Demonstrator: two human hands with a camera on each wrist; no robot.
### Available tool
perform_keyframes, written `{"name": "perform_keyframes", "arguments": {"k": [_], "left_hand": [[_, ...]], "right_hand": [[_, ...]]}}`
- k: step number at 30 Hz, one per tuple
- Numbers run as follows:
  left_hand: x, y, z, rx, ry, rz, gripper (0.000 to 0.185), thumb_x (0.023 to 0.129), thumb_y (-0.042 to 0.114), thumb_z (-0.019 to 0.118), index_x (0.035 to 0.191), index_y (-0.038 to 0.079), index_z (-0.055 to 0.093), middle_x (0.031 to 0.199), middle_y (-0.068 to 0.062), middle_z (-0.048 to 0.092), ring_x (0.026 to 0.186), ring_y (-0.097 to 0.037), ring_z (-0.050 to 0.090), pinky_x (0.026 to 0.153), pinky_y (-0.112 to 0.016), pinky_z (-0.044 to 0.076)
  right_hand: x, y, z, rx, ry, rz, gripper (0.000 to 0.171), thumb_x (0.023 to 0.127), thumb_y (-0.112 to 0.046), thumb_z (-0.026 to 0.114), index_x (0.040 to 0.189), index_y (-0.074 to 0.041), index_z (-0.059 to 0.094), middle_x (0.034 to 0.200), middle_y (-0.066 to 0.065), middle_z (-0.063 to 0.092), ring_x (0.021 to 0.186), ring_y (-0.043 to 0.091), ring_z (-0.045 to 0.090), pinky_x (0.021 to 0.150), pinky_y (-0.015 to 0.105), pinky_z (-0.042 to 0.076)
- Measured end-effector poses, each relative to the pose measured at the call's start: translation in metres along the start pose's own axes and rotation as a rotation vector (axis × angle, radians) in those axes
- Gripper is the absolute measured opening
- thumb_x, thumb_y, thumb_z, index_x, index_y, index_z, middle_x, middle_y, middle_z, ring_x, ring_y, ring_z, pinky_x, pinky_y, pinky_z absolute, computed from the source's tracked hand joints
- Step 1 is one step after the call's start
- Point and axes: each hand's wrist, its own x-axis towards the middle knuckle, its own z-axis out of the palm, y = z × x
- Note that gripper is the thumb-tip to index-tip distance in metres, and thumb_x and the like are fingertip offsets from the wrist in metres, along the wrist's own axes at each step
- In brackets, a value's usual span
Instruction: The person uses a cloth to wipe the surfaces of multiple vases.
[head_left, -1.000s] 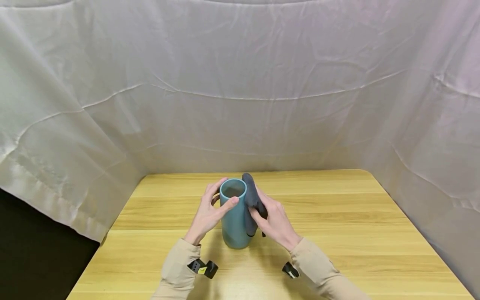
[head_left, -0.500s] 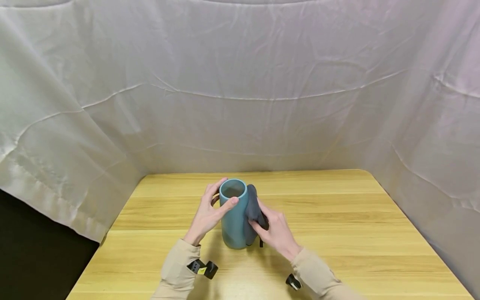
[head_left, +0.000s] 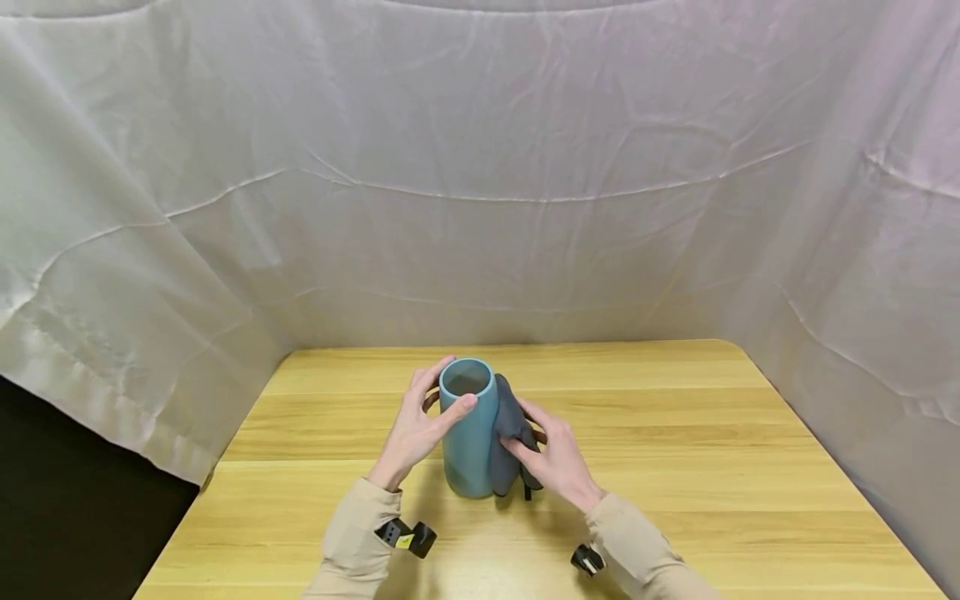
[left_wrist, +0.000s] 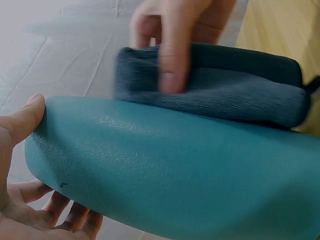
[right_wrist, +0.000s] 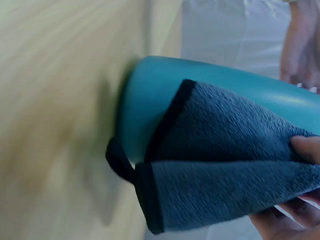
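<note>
A tall teal vase (head_left: 468, 450) with a round open mouth stands upright on the table. My left hand (head_left: 416, 421) grips its upper part from the left, the thumb on the near side by the rim and the fingers round the far side. In my right hand (head_left: 557, 458) a folded dark grey cloth (head_left: 505, 467) is pinched between thumb and fingers and lies against the vase's right side. The right wrist view shows the cloth's black edging and a small hanging loop (right_wrist: 120, 160) near the vase's base. A small dark mark (left_wrist: 63, 185) shows on the vase wall near my left fingers.
The wooden table (head_left: 712, 467) extends to both sides of the vase. Pale grey curtains (head_left: 525, 250) hang behind it and at the sides. A black area (head_left: 82, 483) lies beyond the table's left edge.
My right hand has moved the cloth down along the vase's right side, and the cloth's folds now hang more spread near the bottom. The left hand and the vase stay in place.
</note>
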Motion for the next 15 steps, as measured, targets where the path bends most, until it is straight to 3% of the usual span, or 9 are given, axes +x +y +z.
{"name": "perform_keyframes", "arguments": {"k": [6, 9, 15], "left_hand": [[-0.001, -0.001, 0.0, -0.004, -0.001, 0.003, 0.064, 0.092, 0.02, 0.074, 0.149, 0.02, 0.048, 0.138, -0.012, 0.049, 0.134, -0.03, 0.046, 0.12, -0.055, 0.032], [0.0, -0.001, 0.0, -0.002, -0.001, 0.005, 0.064, 0.092, 0.02, 0.074, 0.15, 0.019, 0.048, 0.137, -0.012, 0.049, 0.134, -0.03, 0.046, 0.12, -0.055, 0.032], [0.0, -0.001, 0.001, -0.004, 0.001, 0.01, 0.064, 0.092, 0.02, 0.074, 0.149, 0.018, 0.048, 0.137, -0.012, 0.049, 0.134, -0.029, 0.047, 0.119, -0.055, 0.033]], "right_hand": [[0.013, -0.015, -0.005, 0.016, 0.05, -0.128, 0.059, 0.09, -0.003, 0.073, 0.145, -0.01, 0.054, 0.135, 0.016, 0.066, 0.114, 0.035, 0.07, 0.085, 0.038, 0.063], [0.018, -0.02, -0.009, 0.041, 0.035, -0.16, 0.06, 0.089, -0.003, 0.074, 0.146, -0.008, 0.053, 0.137, 0.017, 0.064, 0.114, 0.032, 0.07, 0.086, 0.036, 0.063], [0.024, -0.015, -0.029, 0.294, -0.12, -0.067, 0.051, 0.095, -0.004, 0.065, 0.144, -0.001, 0.053, 0.149, 0.023, 0.052, 0.133, 0.002, 0.053, 0.106, 0.024, 0.05]]}}
